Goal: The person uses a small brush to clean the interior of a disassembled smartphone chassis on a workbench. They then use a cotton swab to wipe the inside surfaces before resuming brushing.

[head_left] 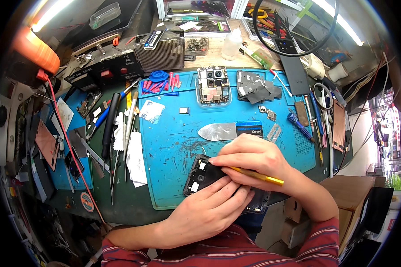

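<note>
A black phone frame (192, 173), its inside facing up with small white patches, lies tilted at the front of the blue mat. Across its middle rests my left hand (209, 211), fingers together, holding the frame and covering much of it. My right hand (254, 158) pinches a slim gold-handled tool (268, 178) over the frame. Its tip is hidden behind my fingers, so the exact kind cannot be told. Just beyond my right hand lies a flat metal pry blade (216, 132) with a blue and black handle.
The blue work mat (173, 133) carries a phone mainboard (212, 86) in a clear tray, black shielding sheets (254, 86), a blue screwdriver (298, 125) and a small SIM tray-like piece (184, 111). Tweezers (130, 120) and white tissue (136, 160) lie left. A clear bottle (231, 44) stands behind.
</note>
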Demonstrator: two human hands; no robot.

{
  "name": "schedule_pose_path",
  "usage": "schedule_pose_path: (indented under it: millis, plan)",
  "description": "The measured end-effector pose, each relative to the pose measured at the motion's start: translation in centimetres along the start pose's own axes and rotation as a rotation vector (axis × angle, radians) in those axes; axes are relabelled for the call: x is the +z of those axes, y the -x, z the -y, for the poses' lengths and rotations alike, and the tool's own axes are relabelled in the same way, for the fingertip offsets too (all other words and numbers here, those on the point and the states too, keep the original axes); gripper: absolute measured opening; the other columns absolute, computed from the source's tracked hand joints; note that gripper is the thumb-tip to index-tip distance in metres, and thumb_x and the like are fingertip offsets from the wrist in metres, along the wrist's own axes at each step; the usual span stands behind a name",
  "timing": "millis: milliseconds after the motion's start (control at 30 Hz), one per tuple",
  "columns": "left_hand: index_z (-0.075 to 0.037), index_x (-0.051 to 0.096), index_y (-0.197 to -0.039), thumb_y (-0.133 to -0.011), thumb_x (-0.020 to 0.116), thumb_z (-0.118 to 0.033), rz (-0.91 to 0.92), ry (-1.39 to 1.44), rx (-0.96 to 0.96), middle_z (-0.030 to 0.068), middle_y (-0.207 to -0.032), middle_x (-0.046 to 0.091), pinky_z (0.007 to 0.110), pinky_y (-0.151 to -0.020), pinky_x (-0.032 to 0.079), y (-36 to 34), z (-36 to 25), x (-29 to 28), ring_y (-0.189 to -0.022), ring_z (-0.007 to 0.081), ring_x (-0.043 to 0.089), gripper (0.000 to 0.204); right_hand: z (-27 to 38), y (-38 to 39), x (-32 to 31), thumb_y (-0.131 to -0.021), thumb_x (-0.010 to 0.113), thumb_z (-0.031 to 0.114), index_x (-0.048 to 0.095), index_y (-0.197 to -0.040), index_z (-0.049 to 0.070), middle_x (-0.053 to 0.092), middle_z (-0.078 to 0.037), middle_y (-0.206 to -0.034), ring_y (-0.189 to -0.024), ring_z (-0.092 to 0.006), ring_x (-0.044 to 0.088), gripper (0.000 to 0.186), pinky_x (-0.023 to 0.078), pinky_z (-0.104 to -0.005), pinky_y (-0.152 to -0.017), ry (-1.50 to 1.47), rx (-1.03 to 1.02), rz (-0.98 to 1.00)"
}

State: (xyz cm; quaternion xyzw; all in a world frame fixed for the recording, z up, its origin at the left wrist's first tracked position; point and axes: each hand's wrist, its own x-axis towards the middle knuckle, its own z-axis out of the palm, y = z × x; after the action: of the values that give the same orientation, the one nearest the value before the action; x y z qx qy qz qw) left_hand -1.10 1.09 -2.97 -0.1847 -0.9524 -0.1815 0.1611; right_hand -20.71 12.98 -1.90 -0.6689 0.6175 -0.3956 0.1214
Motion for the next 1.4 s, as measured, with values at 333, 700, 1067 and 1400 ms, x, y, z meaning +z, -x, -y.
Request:
schedule_pose_path:
  millis: [333,700,1067,1400]
  plan:
    - [-0.004,0.073,-0.135,-0.087,0.072,-0.016,-0.014,0.020,-0.014,0.0119,-0.141,0.066,0.044,-0.117,0.052,0.1,0.1,0.1,-0.131,0.0295,0.065,0.050,-0.4,-0.8,0.5,-0.092,0.080,0.006,0.080,-0.118,0.007,0.077,-0.009,-0.106,-0.096,-0.0269,0.074,0.026,0.060,-0.0381,-0.082,-0.032,-0.025,0.007]
    - [-0.005,0.075,-0.132,-0.092,0.069,-0.017,0.052,-0.010,-0.023,0.0108,-0.140,0.068,0.043,-0.115,0.053,-0.5,-0.2,-0.7,-0.130,0.0264,0.065,0.043,4.6,10.6,-5.4,-0.091,0.074,0.001,0.080,-0.105,0.001,0.080,-0.012,-0.094,-0.082,-0.0230,0.078,0.015,0.061,-0.0321,-0.072,-0.169,0.447,-0.234]
    - [-0.007,0.078,-0.130,-0.091,0.074,-0.023,0.093,-0.030,-0.022,0.0087,-0.135,0.070,0.042,-0.111,0.055,-0.9,-0.3,-1.1,-0.126,0.0257,0.066,0.042,4.2,12.8,-3.9,-0.090,0.077,0.003,0.082,-0.106,0.005,0.081,-0.009,-0.092,-0.080,-0.0215,0.078,0.017,0.061,-0.0313,-0.069,-0.164,0.466,-0.277]
    - [-0.009,0.078,-0.130,-0.095,0.072,-0.024,0.110,-0.044,-0.035,0.0072,-0.136,0.071,0.041,-0.111,0.055,-1.1,-0.4,-1.1,-0.127,0.0244,0.066,0.038,4.5,11.5,-3.6,-0.089,0.078,0.000,0.081,-0.106,0.003,0.080,-0.010,-0.090,-0.078,-0.0226,0.078,0.018,0.060,-0.0314,-0.068,-0.087,0.436,-0.254]
